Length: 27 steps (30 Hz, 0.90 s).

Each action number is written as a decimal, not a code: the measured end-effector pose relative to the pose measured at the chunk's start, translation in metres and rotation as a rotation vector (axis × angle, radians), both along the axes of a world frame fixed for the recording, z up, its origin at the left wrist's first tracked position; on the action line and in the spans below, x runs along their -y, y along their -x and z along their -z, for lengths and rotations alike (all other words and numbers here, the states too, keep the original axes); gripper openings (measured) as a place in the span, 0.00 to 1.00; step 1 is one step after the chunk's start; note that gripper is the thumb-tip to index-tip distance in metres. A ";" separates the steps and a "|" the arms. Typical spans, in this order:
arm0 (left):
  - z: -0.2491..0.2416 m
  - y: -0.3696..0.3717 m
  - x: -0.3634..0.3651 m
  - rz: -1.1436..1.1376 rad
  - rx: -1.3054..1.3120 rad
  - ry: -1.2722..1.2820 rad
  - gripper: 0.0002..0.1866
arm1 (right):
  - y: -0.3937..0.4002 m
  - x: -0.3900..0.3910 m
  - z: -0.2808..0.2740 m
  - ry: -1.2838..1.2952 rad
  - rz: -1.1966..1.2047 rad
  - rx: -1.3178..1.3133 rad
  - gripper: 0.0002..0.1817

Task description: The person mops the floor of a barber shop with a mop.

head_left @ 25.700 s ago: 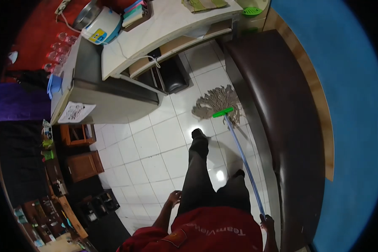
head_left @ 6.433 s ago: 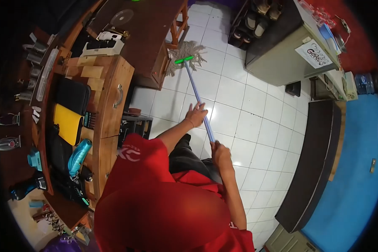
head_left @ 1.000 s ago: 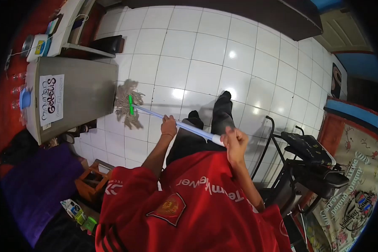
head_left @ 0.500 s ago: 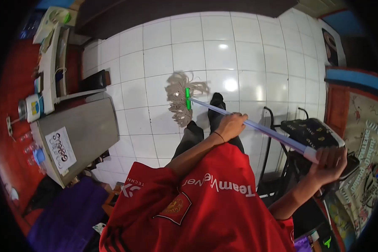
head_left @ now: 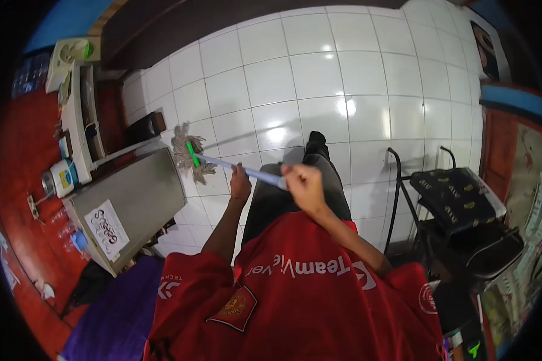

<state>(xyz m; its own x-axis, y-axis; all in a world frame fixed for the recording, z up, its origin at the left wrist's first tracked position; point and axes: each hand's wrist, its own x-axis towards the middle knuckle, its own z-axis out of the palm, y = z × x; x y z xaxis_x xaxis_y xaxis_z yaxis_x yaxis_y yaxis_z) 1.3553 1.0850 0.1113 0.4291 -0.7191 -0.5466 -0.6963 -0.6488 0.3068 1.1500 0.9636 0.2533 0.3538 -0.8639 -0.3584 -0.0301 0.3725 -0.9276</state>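
A string mop (head_left: 193, 155) with a green clamp and grey strands lies against the white tiled floor on the left, close to a grey cabinet. Its pale blue handle (head_left: 218, 161) slants up toward my body. My left hand (head_left: 240, 183) is wrapped round the middle of that handle. Gripping the handle's top end, my right hand (head_left: 304, 185) is in front of my chest with the fingers closed. My dark-trousered legs stand just behind the handle, one dark foot showing ahead.
The grey cabinet (head_left: 153, 195) with a paper sign is at left, beside a white shelf unit (head_left: 73, 126). A black-framed chair (head_left: 394, 198) holding a patterned dark item (head_left: 457, 195) stands at right. A dark furniture front (head_left: 180, 27) borders the far floor.
The mop head has swept left, from the floor ahead of my feet to beside the cabinet. Both hands moved left with the handle, the right one coming in from the far right.
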 end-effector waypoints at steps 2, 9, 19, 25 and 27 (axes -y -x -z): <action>0.001 0.007 0.022 0.097 0.066 0.307 0.16 | 0.000 0.031 -0.029 -0.004 0.131 -0.058 0.13; -0.096 0.111 0.164 0.315 -0.405 0.785 0.15 | 0.102 0.131 -0.176 0.097 0.667 -0.025 0.20; -0.080 0.016 0.184 0.202 -0.559 0.580 0.14 | -0.006 0.153 -0.174 0.158 0.605 0.139 0.16; 0.077 -0.112 0.098 -0.244 0.057 0.383 0.06 | -0.134 0.128 -0.070 0.152 0.025 -0.278 0.20; 0.082 -0.156 0.096 -0.203 0.265 0.177 0.04 | -0.170 0.116 -0.052 -0.113 0.001 0.070 0.15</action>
<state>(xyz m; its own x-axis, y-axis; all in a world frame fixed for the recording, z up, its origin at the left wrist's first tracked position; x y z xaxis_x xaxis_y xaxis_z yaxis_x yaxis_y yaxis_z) 1.5113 0.9890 0.0297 0.6825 -0.6782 -0.2726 -0.6292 -0.7349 0.2531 1.3203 0.8478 0.3053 0.3804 -0.8199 -0.4278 0.0335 0.4745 -0.8796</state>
